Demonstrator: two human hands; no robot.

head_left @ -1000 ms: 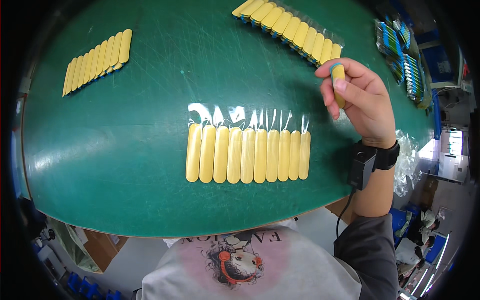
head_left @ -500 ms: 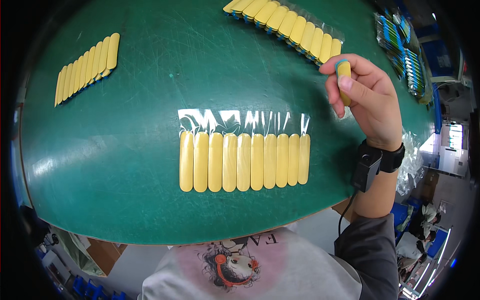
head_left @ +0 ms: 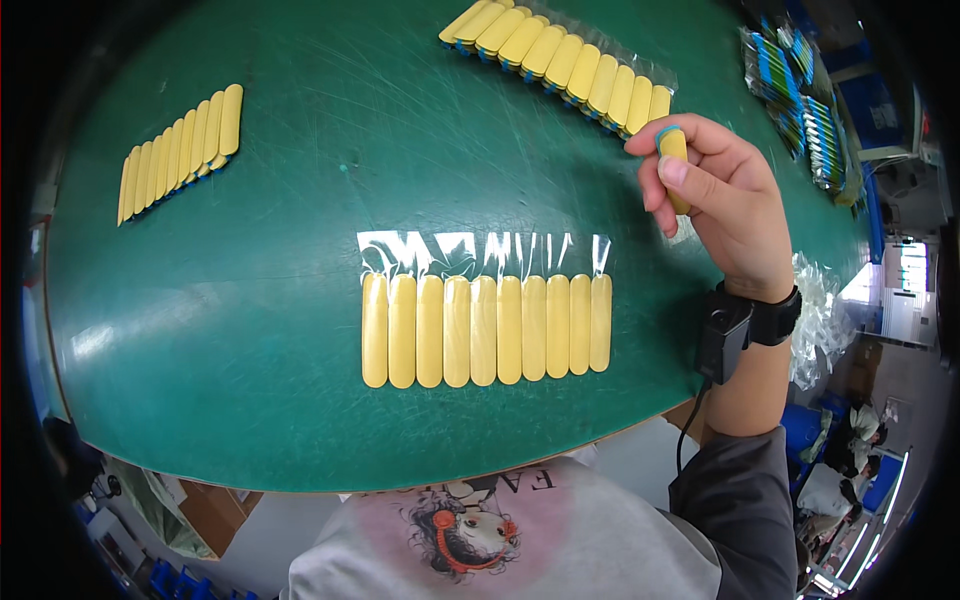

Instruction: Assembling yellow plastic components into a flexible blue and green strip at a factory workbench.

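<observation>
My right hand (head_left: 725,190) is raised over the right side of the green table, thumb and fingers closed on a short, round-ended yellow nail file (head_left: 676,160) with a blue edge. Whether more than one is in the grip, I cannot tell. In front of me lies a row of several yellow nail files (head_left: 484,330), side by side, in a clear plastic sleeve (head_left: 400,250) whose film sticks out past their far ends. Just beyond my right hand, a long slanted row of stacked nail files (head_left: 560,60) has blue showing along its near edge. My left hand is out of view.
A smaller slanted group of nail files (head_left: 185,150) lies at the far left of the green table (head_left: 250,330). Packs of blue and green strips (head_left: 790,90) sit at the far right. Crumpled clear plastic (head_left: 815,320) lies beyond my right wrist, which wears a cabled black device (head_left: 725,330).
The whole view has shifted slightly, with the rows appearing a little lower. My right hand keeps its grip on the nail file and appears slightly further left.
</observation>
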